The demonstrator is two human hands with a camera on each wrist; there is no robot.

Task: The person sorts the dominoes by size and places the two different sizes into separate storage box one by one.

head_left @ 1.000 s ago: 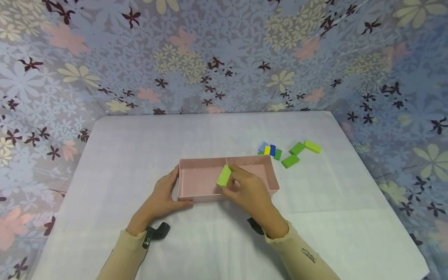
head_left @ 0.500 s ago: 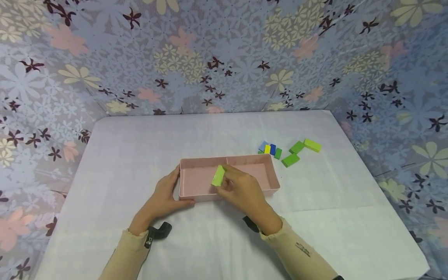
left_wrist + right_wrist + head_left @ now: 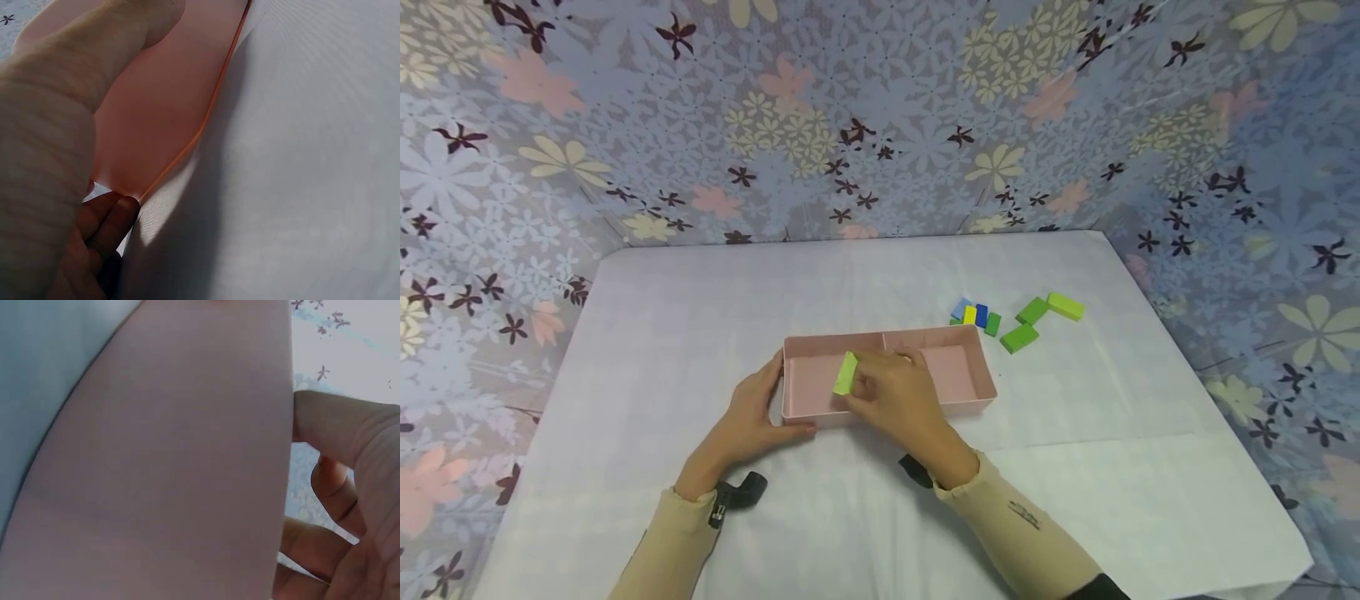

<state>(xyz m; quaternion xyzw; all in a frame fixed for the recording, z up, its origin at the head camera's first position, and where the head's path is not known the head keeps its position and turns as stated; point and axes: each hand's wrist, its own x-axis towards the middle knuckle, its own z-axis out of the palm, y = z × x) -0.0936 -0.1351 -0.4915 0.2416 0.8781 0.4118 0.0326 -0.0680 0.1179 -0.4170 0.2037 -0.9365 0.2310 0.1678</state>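
A shallow pink box (image 3: pixel 961 375) with a thin divider (image 3: pixel 884 339) stands in the middle of the table. My left hand (image 3: pixel 749 417) grips its left end, fingers along the end wall and thumb at the front corner. In the left wrist view, fingertips (image 3: pixel 125 209) meet the box's edge. Over the box, my right hand (image 3: pixel 902 400) pinches a lime-green block (image 3: pixel 845 373) between thumb and fingers, tilted above the left compartment. The pink wall (image 3: pixel 169 456) hides that block in the right wrist view.
Behind the box's right end lie small blocks: a yellow one (image 3: pixel 970 315), a dark blue one (image 3: pixel 982 315), a light blue one (image 3: pixel 961 307) and green ones (image 3: pixel 1019 338). Another lime-green block (image 3: pixel 1065 306) lies farther right. Flowered cloth (image 3: pixel 850 125) hangs behind the white-covered table (image 3: pixel 715 292).
My right hand has carried the lime-green block leftward, from near the divider to over the left compartment. The left hand keeps its grip on the box's left end.
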